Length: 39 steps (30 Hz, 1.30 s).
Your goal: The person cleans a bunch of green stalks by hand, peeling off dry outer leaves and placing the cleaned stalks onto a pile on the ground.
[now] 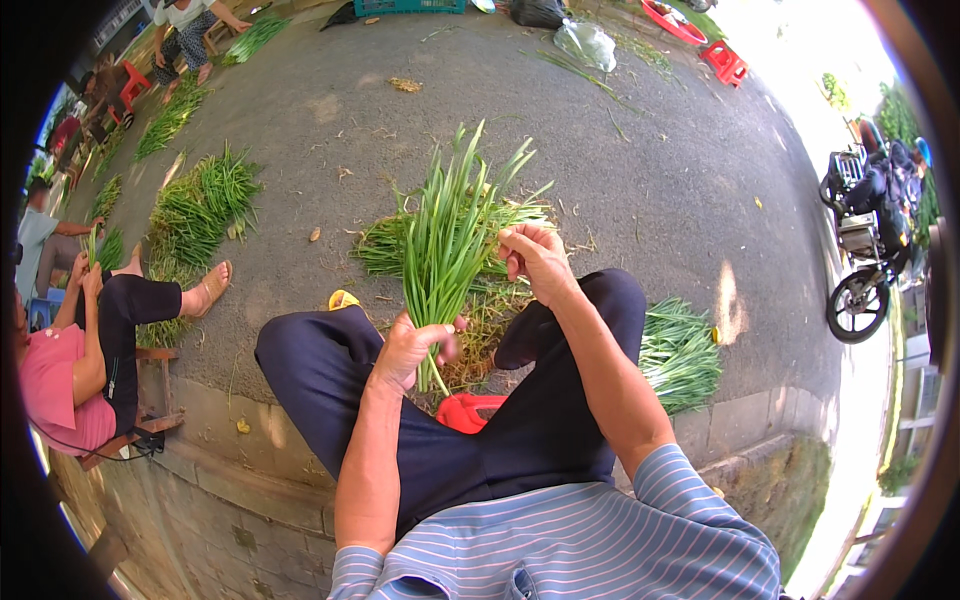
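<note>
A bunch of garlic chives [450,247] stands upright in my left hand [420,352], gripped near its stems, with the blades fanning away from me. My right hand [536,262] is raised just right of the bunch, thumb and forefinger together; whether a thin blade is pinched there I cannot tell. Behind the held bunch, a heap of chives [382,244] lies on the asphalt, partly hidden. Yellowed trimmings [484,330] are spread between my knees. A red plastic stool [465,412] shows between my thighs. Beside my right leg rests a pile of chives with pale stems [679,356].
At left, a person in pink [71,375] sits on a wooden stool [161,375], holding chives. Another chive heap [202,206] lies near that person's foot. Farther off are a teal crate [409,7], a clear plastic bag [585,45] and red stools [724,64]. A motorcycle [859,232] stands right.
</note>
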Motion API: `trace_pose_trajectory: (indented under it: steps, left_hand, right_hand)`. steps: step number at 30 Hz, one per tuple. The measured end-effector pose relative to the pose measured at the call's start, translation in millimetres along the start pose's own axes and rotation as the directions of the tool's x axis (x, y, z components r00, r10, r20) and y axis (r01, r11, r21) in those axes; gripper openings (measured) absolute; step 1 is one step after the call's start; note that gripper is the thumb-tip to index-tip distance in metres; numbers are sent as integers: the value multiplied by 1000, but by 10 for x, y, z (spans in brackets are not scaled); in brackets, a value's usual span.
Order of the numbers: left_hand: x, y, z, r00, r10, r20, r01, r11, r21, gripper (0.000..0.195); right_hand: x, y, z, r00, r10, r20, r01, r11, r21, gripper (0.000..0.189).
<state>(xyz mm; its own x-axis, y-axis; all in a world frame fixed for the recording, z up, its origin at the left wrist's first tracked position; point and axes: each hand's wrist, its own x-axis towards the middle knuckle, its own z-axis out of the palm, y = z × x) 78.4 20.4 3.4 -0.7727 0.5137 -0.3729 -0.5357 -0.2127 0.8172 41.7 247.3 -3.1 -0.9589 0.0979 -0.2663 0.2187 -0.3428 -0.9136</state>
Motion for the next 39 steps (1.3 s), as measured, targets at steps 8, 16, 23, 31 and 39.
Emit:
trace_pose_trajectory:
  steps: [8,16,23,31,39]
  left_hand:
    - [26,-51,-186,998,-27,57,32,995,-90,22]
    - [-94,178,-83,997,9,-73,-23,981,-192,17]
    - [-133,233,-260,999,-2,53,16,968,-249,22]
    - [-211,332,-175,999,48,16,-41,954,-298,24]
    - [-233,352,-140,999,37,27,-29,963,-269,31]
  right_hand:
    - [27,199,21,826,-562,-50,331,554,-764,17]
    - [44,126,-222,984,-108,-141,-41,635,-772,19]
    - [-87,453,-11,972,81,222,193,267,-944,19]
    - [-78,282,59,987,-150,56,120,464,-878,19]
    - [61,179,125,910,-408,69,366,715,-595,30]
